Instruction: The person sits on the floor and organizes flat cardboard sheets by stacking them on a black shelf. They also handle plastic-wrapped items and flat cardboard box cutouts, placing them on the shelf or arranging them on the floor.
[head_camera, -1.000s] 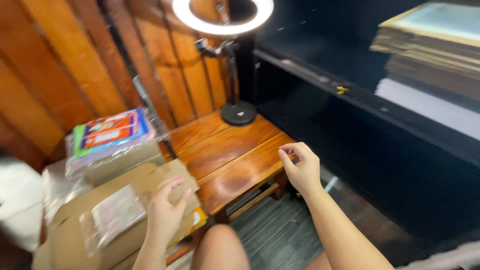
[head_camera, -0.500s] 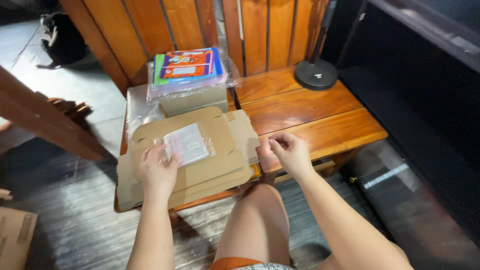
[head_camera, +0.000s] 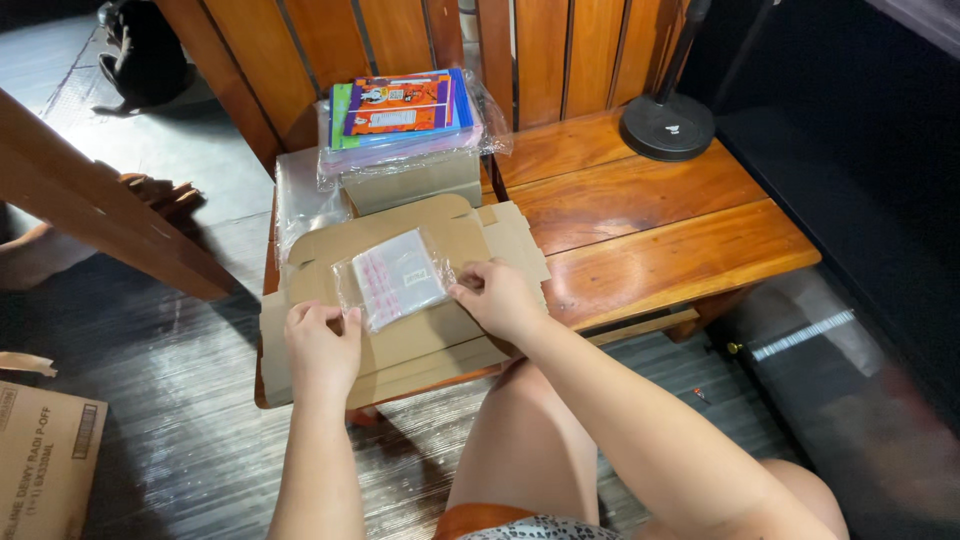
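Note:
A small clear plastic bag (head_camera: 393, 277) with pale contents lies on top of flat brown cardboard box blanks (head_camera: 420, 340) stacked on a low wooden table (head_camera: 650, 240). My left hand (head_camera: 322, 345) pinches the bag's near left corner. At the bag's right edge my right hand (head_camera: 497, 297) grips it between thumb and fingers. Both forearms reach in from the bottom of the view, above my bare knee.
Behind the blanks sits a wrapped stack of colourful books (head_camera: 400, 110) on a cardboard box (head_camera: 415, 185). A round black lamp base (head_camera: 667, 125) stands at the table's back right. A printed carton (head_camera: 45, 455) lies on the floor at left, beside a slanted wooden beam (head_camera: 90, 200).
The view has swung down from the ring light and shelves onto the table. My right hand came in from the table's right edge and took hold of the plastic bag.

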